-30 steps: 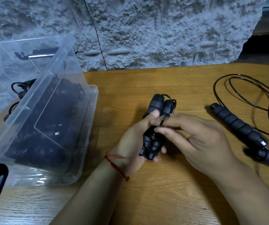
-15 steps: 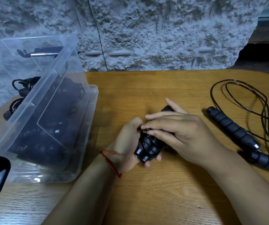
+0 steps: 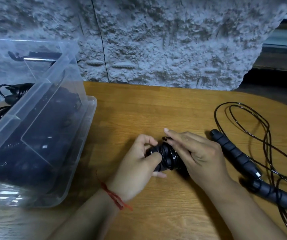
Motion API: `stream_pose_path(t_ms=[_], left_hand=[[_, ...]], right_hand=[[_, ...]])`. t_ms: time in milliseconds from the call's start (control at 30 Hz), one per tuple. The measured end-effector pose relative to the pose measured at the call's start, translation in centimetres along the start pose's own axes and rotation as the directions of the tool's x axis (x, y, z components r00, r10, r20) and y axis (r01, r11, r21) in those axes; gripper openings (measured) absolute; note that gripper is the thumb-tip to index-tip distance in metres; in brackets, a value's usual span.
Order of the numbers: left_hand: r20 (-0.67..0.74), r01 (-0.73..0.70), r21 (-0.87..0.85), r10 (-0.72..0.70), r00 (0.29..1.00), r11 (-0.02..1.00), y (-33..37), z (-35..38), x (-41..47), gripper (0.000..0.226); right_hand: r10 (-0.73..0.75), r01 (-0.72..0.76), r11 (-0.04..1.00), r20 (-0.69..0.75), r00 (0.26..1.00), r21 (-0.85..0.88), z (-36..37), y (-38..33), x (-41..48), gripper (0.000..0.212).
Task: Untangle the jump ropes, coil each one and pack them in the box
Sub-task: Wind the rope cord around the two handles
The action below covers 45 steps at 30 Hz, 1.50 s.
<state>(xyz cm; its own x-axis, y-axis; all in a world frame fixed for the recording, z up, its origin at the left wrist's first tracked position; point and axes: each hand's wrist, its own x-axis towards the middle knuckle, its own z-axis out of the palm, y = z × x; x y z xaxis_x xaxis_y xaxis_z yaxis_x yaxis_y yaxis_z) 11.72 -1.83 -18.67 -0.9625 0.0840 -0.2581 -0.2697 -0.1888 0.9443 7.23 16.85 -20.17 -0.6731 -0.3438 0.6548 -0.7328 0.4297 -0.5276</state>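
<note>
A black jump rope bundle (image 3: pixel 167 159), its thin cord wound around the paired handles, sits between my hands over the middle of the wooden table (image 3: pixel 156 108). My left hand (image 3: pixel 137 166) grips the bundle's left end, thumb on top. My right hand (image 3: pixel 198 153) lies over its right side, fingers curled around it and the index finger stretched across a small cord loop at the top. A second black jump rope (image 3: pixel 235 154) lies loose at the right, with two ribbed handles and a sprawling cord. The clear plastic box (image 3: pixel 80 146) at the left holds several dark coiled ropes.
The box's clear lid (image 3: pixel 35 101) leans tilted over the box. A rough grey stone wall (image 3: pixel 156 40) runs behind the table. More black cord (image 3: pixel 6 94) shows through the plastic at the far left. The table's right edge curves away past the loose rope.
The bundle has turned from near upright to lying more sideways and moved slightly right. My right hand has shifted over its right side, covering the handle ends, with more cord turns around the handles.
</note>
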Motion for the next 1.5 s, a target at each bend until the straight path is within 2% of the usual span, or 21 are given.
stream_pose_path(t_ms=[67,167,300,400,467,567,667,800,900,1033,1133,1233,1300,1400,1433,1500], left_hand=[[0.011,-0.024,0.001,0.024,1.000,1.000,-0.2,-0.1,0.0,0.034],[0.060,-0.053,0.019,0.052,0.997,0.998,-0.1,-0.4,0.1,0.032],[-0.054,-0.209,0.248,0.229,0.972,0.946,-0.5,0.0,0.2,0.016],[-0.143,-0.257,0.357,0.324,0.935,0.898,-0.6,0.3,0.3,0.013],[-0.208,-0.247,0.297,0.315,0.926,0.922,-0.8,0.2,0.5,0.015],[-0.280,-0.198,0.132,0.228,0.933,0.971,-0.9,0.2,0.9,0.014],[-0.306,-0.186,0.084,0.203,0.930,0.979,-1.0,0.1,1.3,0.003],[-0.287,-0.169,0.044,0.174,0.942,0.985,-1.3,-0.2,1.5,0.024],[-0.254,-0.224,0.056,0.230,0.939,0.973,-1.5,-0.4,1.5,0.021],[-0.192,-0.309,0.166,0.338,0.921,0.936,-1.3,-0.8,1.4,0.014],[-0.117,-0.372,0.329,0.429,0.896,0.868,-1.1,-1.2,1.2,0.017],[-0.065,-0.375,0.443,0.447,0.892,0.814,-1.0,-1.1,1.0,0.012],[-0.070,-0.369,0.471,0.451,0.890,0.801,-0.9,-1.0,0.8,0.008],[-0.028,-0.434,0.559,0.539,0.842,0.707,-0.5,-0.8,0.5,0.002],[-0.008,-0.458,0.585,0.569,0.822,0.670,-0.3,-0.8,0.3,0.002],[0.017,-0.494,0.615,0.616,0.788,0.615,0.1,-1.0,0.1,0.004]], right_hand=[[0.069,-0.071,0.995,-0.040,0.997,-0.065,0.0,0.2,0.4,0.037],[0.132,-0.134,0.991,-0.053,0.990,-0.029,-0.1,0.5,0.5,0.028],[0.097,-0.096,0.994,-0.021,0.995,0.049,0.2,0.8,0.4,0.017],[0.145,-0.141,0.980,-0.019,0.989,0.137,0.5,0.6,0.7,0.015],[0.179,-0.174,0.967,-0.009,0.984,0.184,0.5,0.5,0.8,0.016],[0.177,-0.176,0.958,0.019,0.984,0.228,0.5,0.6,0.8,0.017],[0.134,-0.140,0.961,0.043,0.990,0.237,0.3,0.9,1.0,0.016],[0.094,-0.108,0.963,0.069,0.993,0.248,-0.1,1.0,1.1,0.014],[0.081,-0.101,0.961,0.088,0.993,0.256,-0.1,1.2,1.2,0.013],[0.075,-0.100,0.964,0.109,0.991,0.245,-0.4,1.4,1.3,0.011],[0.081,-0.101,0.969,0.099,0.992,0.227,-0.2,1.1,1.3,0.009],[0.070,-0.083,0.984,0.086,0.994,0.158,0.1,0.8,1.1,0.010],[0.086,-0.096,0.992,0.129,0.988,0.080,0.0,0.5,0.9,0.018],[0.155,-0.127,0.985,0.293,0.943,-0.113,-0.2,-0.2,1.0,0.058],[0.158,-0.108,0.980,0.330,0.931,-0.165,-0.2,-0.4,1.1,0.064],[0.156,-0.097,0.979,0.356,0.922,-0.178,-0.2,-0.7,1.1,0.064]])
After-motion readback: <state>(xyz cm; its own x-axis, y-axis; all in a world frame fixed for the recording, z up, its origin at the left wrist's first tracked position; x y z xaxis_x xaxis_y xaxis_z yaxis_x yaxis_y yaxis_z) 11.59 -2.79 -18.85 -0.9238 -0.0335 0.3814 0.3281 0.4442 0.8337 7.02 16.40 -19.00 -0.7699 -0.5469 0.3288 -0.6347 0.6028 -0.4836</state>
